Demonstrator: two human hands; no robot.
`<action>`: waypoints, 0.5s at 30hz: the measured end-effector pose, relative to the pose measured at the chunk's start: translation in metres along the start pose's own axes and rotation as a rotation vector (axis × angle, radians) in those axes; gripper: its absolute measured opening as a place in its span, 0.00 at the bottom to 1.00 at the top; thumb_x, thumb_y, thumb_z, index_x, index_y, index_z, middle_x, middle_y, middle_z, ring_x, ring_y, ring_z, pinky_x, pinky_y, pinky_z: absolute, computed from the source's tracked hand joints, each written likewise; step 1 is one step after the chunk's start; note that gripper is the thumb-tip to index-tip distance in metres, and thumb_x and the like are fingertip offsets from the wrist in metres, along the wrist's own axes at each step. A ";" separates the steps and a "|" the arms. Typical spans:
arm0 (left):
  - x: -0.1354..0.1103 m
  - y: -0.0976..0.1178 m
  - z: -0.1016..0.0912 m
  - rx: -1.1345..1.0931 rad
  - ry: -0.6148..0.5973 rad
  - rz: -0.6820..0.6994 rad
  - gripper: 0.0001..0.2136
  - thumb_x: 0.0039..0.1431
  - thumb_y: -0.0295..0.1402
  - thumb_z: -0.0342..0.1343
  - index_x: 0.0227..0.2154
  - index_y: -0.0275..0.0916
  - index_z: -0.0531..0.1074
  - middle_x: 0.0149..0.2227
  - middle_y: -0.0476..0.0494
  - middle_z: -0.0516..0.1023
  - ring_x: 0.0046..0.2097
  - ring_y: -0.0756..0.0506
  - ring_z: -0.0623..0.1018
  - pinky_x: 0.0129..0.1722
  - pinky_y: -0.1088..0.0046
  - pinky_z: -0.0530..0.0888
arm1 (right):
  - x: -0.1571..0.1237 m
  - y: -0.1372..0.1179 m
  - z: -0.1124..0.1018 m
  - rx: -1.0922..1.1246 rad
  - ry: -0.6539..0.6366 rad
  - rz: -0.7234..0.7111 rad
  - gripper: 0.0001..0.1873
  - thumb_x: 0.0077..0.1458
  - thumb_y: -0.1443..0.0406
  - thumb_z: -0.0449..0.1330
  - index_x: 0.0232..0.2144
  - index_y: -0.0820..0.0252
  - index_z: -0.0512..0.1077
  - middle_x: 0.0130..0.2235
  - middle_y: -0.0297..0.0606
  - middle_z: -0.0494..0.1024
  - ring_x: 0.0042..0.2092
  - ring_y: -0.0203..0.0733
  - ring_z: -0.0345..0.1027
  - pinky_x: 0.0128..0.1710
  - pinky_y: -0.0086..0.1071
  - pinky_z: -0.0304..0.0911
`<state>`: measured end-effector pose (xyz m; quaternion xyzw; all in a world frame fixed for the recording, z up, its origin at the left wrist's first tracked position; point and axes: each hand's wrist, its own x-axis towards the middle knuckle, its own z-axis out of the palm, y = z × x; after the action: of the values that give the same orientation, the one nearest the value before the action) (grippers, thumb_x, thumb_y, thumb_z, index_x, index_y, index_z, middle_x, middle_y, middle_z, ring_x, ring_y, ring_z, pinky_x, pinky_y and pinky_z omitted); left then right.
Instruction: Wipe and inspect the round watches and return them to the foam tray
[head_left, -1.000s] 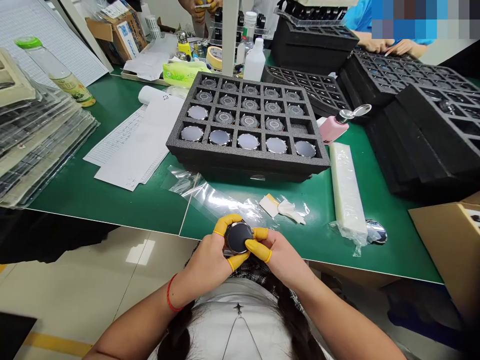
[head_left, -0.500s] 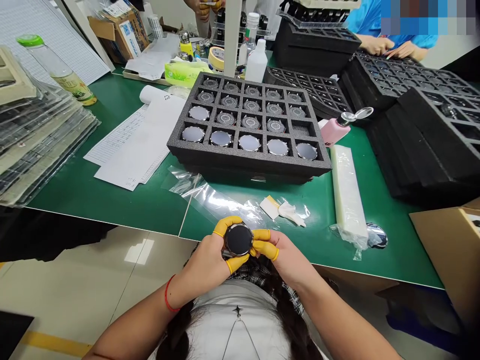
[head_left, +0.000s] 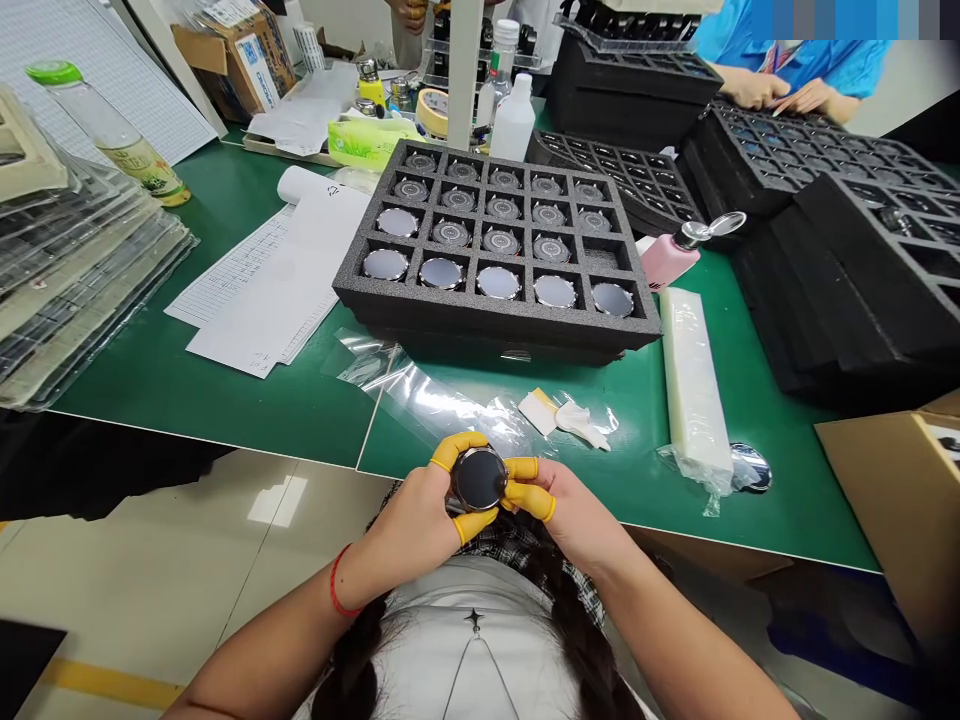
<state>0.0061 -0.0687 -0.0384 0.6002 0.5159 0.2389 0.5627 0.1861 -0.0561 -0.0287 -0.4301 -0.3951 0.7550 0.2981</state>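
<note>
The left hand (head_left: 416,525) and right hand (head_left: 574,515) are closed narrowly on a round dark-faced watch case (head_left: 478,479), which is pinched at its rim by yellow-cotted fingers (head_left: 523,468) and held over the front edge of the counter (head_left: 225,400), near a filled foam tray (head_left: 495,325).

Round watch case (head_left: 478,479) pinched in yellow-cotted fingers (head_left: 523,468)

Its dark glass face tilts up toward the camera inside a thin polished steel rim, gripped by the edge from both sides, held just off the green tabletop's near edge.
</note>
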 end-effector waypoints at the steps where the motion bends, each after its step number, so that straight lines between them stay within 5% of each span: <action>1: 0.000 0.000 0.000 0.000 0.000 0.000 0.25 0.55 0.35 0.60 0.55 0.45 0.60 0.44 0.46 0.77 0.38 0.45 0.79 0.39 0.69 0.76 | 0.000 0.000 0.000 -0.003 0.011 0.004 0.08 0.45 0.59 0.65 0.24 0.59 0.78 0.22 0.30 0.67 0.29 0.36 0.57 0.36 0.32 0.60; 10: -0.001 -0.002 0.001 0.067 0.008 -0.015 0.26 0.54 0.34 0.60 0.56 0.45 0.61 0.42 0.46 0.80 0.38 0.44 0.80 0.38 0.69 0.76 | 0.000 0.005 -0.002 -0.086 0.022 -0.053 0.12 0.47 0.58 0.64 0.19 0.59 0.72 0.22 0.30 0.66 0.27 0.34 0.54 0.31 0.30 0.58; 15: 0.000 -0.002 0.001 0.018 0.026 0.001 0.26 0.54 0.34 0.61 0.55 0.44 0.61 0.45 0.45 0.79 0.39 0.45 0.80 0.40 0.69 0.76 | -0.005 0.001 -0.003 -0.042 -0.044 -0.029 0.11 0.49 0.56 0.64 0.29 0.58 0.77 0.27 0.32 0.74 0.31 0.37 0.64 0.40 0.35 0.63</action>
<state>0.0063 -0.0698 -0.0405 0.6022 0.5251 0.2425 0.5503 0.1913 -0.0595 -0.0290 -0.4141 -0.4234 0.7514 0.2911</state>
